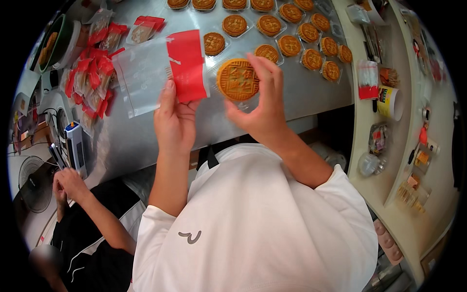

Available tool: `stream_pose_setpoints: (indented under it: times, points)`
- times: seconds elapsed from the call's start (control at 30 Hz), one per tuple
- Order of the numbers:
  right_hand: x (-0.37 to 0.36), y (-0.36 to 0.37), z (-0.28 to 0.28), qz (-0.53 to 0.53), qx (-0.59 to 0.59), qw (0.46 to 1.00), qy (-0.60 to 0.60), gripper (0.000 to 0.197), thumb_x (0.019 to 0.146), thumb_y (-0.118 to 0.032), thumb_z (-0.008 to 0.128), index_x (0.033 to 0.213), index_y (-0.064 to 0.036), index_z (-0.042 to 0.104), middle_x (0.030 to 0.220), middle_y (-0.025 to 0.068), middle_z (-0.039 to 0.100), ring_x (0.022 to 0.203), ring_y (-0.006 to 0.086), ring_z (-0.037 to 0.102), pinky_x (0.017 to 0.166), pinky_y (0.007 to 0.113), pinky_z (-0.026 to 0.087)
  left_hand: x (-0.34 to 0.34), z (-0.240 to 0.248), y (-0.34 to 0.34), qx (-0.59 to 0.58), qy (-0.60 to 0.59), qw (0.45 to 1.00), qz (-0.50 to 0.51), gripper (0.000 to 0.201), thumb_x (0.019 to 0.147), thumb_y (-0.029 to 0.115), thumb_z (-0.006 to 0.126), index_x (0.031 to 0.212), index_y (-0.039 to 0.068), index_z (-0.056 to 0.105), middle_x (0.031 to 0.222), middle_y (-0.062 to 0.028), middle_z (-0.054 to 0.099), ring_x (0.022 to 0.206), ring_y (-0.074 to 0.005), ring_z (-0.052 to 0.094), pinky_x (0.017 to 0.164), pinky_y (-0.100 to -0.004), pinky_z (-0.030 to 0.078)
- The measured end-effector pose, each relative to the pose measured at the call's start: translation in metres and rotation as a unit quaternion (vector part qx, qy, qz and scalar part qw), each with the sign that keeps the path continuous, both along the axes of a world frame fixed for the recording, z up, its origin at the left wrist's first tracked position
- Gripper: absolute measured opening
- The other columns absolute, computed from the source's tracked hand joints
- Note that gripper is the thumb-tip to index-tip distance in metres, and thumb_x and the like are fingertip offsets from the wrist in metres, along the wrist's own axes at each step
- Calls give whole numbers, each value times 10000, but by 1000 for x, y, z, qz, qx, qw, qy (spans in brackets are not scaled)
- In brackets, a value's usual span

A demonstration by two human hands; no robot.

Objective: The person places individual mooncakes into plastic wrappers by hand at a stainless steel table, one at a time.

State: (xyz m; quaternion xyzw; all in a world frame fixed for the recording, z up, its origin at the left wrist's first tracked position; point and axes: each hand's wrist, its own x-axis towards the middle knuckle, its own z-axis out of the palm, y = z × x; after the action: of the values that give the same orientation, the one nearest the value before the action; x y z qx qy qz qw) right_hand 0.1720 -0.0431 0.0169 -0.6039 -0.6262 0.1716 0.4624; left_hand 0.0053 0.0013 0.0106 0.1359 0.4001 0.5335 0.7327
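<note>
My left hand [174,119] pinches the lower edge of a flat plastic bag [141,73], clear over most of its length with a red band at one end. To the right of the bag, my right hand [266,97] holds a round golden-brown mooncake [237,80] with a raised pattern facing up. The thumb and fingers grip it from the right side, and a bit of clear plastic shows beneath it. Both hands are above a metal table [146,141]. Beyond them, several more mooncakes [268,25] sit in clear trays.
A pile of red-and-clear packets [92,78] lies on the table's left. A blue-and-white device [75,143] and a fan [35,182] stand nearer left, beside a seated person's hands [70,185]. On the right, shelves [369,190] hold a yellow-labelled tub [389,102] and small items.
</note>
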Motion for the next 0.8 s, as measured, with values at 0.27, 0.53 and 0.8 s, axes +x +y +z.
stream_pose_setpoints:
  times: [0.27,0.53,0.8]
  points:
    - [-8,-11,-91,44,-124,989,-65,768,624,-91,734,1298,-49,368,1169,157,383,1087,334,393,941,403,360,-10,2,-1,-18,15,1000,19,323,942,249,486,1171,21,502,1102,-119,611,995,-229,612,870,-374,506]
    - [-13,12,-85,8,-126,991,-50,691,722,-224,723,1303,-39,396,1243,145,410,1125,256,431,927,349,386,-20,7,-6,-5,12,1000,16,341,946,272,474,1176,22,498,1100,-130,611,998,-236,613,863,-372,510]
    - [-31,35,4,140,-234,843,464,210,846,-130,607,1006,1,644,868,22,639,786,76,561,711,229,461,-11,19,-9,-5,47,999,-23,374,956,287,445,1178,-11,487,1087,-128,607,960,-227,622,813,-364,532]
